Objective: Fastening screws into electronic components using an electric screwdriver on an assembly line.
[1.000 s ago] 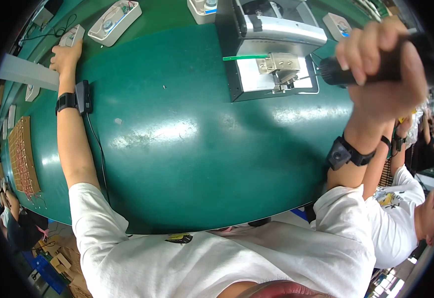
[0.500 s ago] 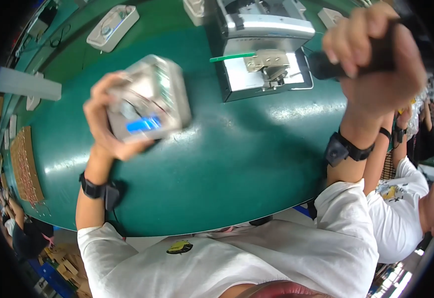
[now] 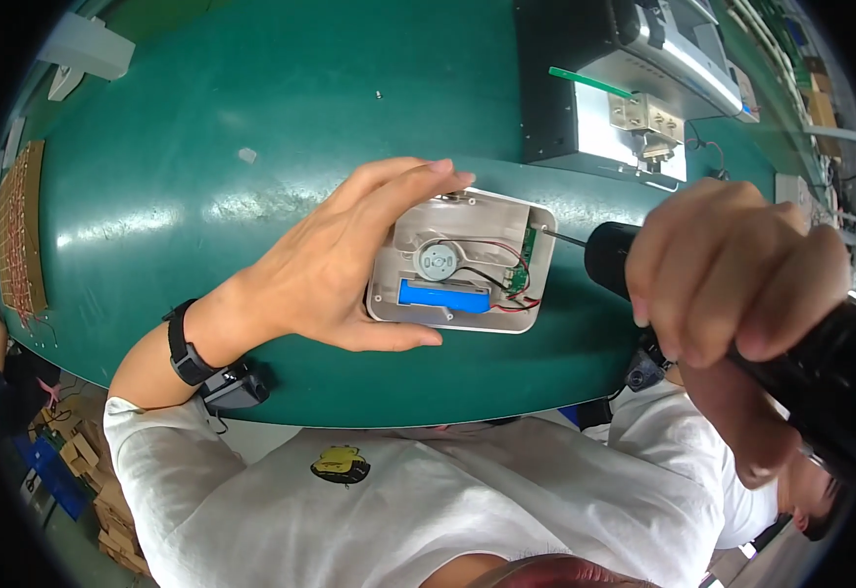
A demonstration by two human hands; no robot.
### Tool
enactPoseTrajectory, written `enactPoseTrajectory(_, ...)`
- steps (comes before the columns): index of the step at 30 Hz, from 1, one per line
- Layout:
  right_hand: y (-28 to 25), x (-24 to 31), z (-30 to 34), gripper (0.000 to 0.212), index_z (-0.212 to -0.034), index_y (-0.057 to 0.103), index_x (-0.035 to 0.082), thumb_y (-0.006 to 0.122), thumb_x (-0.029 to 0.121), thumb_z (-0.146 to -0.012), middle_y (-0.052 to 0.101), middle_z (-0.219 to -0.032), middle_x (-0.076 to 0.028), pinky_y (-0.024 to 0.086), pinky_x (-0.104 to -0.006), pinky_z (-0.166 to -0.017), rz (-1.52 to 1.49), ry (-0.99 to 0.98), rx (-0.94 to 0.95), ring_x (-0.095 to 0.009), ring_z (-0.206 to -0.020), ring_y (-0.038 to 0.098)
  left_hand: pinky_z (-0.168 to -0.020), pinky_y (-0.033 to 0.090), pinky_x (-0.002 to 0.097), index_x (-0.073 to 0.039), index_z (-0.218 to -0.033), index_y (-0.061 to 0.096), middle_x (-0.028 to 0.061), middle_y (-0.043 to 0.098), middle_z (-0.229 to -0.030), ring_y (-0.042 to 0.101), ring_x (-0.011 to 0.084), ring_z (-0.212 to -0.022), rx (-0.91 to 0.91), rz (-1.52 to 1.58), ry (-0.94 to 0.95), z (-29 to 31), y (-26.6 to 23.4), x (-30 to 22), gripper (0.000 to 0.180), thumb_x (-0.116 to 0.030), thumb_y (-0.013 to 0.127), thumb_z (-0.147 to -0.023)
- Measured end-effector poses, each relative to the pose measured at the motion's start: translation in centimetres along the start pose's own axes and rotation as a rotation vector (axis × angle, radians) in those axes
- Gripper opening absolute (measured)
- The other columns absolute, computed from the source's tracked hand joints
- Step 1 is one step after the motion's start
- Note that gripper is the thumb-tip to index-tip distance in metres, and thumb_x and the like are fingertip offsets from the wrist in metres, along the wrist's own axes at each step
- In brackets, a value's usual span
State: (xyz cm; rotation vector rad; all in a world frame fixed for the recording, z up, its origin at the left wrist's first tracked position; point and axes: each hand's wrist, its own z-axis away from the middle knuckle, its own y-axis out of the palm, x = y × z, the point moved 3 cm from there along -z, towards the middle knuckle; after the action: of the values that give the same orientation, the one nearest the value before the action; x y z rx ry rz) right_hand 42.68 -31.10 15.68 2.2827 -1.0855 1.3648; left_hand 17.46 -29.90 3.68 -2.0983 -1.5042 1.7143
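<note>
My left hand (image 3: 340,257) grips a pale grey plastic housing (image 3: 494,218) by its left side, thumb along the near edge and fingers over the far edge. Inside it sit a round metal motor (image 3: 437,262), a blue cylindrical battery (image 3: 444,296), a small green circuit board (image 3: 519,279) and red and black wires. My right hand (image 3: 741,265) is wrapped round a black electric screwdriver (image 3: 607,257). Its thin bit points left, with the tip at the housing's far right corner, beside the board. Whether a screw sits under the tip is too small to tell.
A black and silver machine (image 3: 599,147) stands at the far right, with a green strip (image 3: 591,82) sticking out. A tiny metal piece (image 3: 379,95) and a clear scrap (image 3: 247,155) lie on the green table. Far left is a brown board (image 3: 22,230) with red wires.
The housing has moved right and nearer the table's middle, turned so its inside faces up. The screwdriver has come down to its corner. My view has shifted left.
</note>
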Motion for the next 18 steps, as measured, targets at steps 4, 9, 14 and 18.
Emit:
enactPoseTrajectory(4,0.2,-1.4,-0.3,0.056,-0.11,0.051,0.009,0.086,0.043,-0.081,0.062,-0.077,0.001,0.051,-0.0292,-0.058,-0.01,0.005,-0.049,-0.013,-0.06,0.061,-0.108,0.048,0.0494,0.002,-0.155,0.032,0.0184,0.053,-0.15,0.049,0.0415,-0.135,-0.016,0.013,-0.002,0.2,0.0,0.3,0.11,-0.037,0.091,-0.071)
enactPoseTrajectory(9,0.2,-2.1,-0.3,0.047,-0.107,0.051,0.01,0.079,0.039,-0.085,0.059,-0.076,0.001,0.049,-0.0311,-0.061,-0.008,0.105,-0.096,-0.013,-0.061,0.058,-0.107,0.048,0.049,0.001,-0.155,0.032,0.0175,0.055,-0.149,0.049,0.0414,-0.134,-0.028,0.005,0.002,0.2,0.0,0.3,0.108,-0.038,0.09,-0.072)
enactPoseTrajectory(14,0.0,-2.3,-0.1,0.044,-0.105,0.05,0.01,0.077,0.039,-0.086,0.057,-0.077,0.001,0.049,-0.0318,-0.064,-0.01,0.134,-0.096,-0.013,-0.062,0.058,-0.107,0.048,0.049,0.0,-0.155,0.032,0.0175,0.055,-0.15,0.05,0.0412,-0.133,-0.022,0.018,-0.008,0.2,0.2,0.4,0.109,-0.038,0.09,-0.072)
enactPoseTrajectory(18,0.0,-2.5,-0.1,0.044,-0.104,0.049,0.01,0.077,0.04,-0.087,0.057,-0.076,0.001,0.048,-0.0313,-0.062,-0.02,0.111,-0.088,-0.013,-0.061,0.057,-0.107,0.048,0.0488,0.001,-0.155,0.032,0.0179,0.055,-0.149,0.049,0.0412,-0.134,-0.023,0.021,-0.008,0.2,0.2,0.4,0.109,-0.038,0.09,-0.072)
